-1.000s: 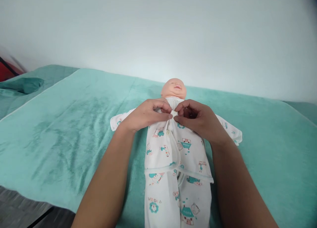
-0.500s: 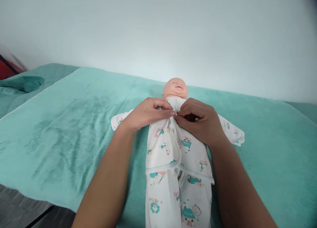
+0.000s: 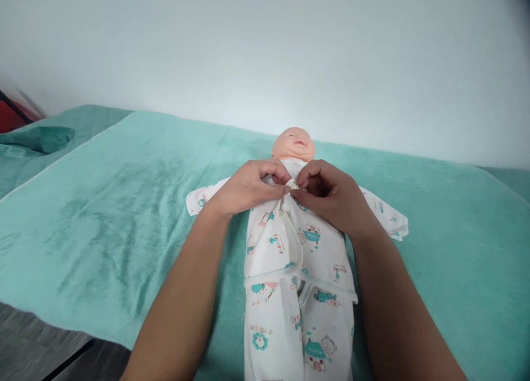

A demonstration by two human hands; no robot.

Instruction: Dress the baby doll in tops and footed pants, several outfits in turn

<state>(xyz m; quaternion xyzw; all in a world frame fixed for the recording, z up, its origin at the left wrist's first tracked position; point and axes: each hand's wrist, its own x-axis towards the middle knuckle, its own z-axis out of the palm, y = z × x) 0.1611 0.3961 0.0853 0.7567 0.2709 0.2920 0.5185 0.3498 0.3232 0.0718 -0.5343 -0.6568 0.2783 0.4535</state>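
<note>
A baby doll point(image 3: 293, 143) lies on its back, head away from me, its sleeved arms spread out. It wears a white printed baby shirt point(image 3: 271, 248) and matching printed pants point(image 3: 273, 337). At the upper chest, my left hand point(image 3: 252, 185) pinches the shirt's front edge between thumb and fingers. Facing it, my right hand point(image 3: 329, 193) pinches the same front edge, fingertips almost meeting the left ones. A small pale button or snap shows between the fingertips. Another fastener point(image 3: 282, 214) sits just below on the shirt front. The lower shirt flaps overlap and hang apart at the hem.
A teal plush towel point(image 3: 124, 204) covers the table under the doll, with wrinkles on the left. Behind it rises a pale wall point(image 3: 265, 55). A red object point(image 3: 12, 116) with a dark bar stands at the far left. Grey floor point(image 3: 37, 337) shows at the lower left.
My right fingers have lifted slightly and spread from the thumb, uncovering more of the pale fastener at the chest. My left hand stays pinching nearly the same spot. The doll lies as before.
</note>
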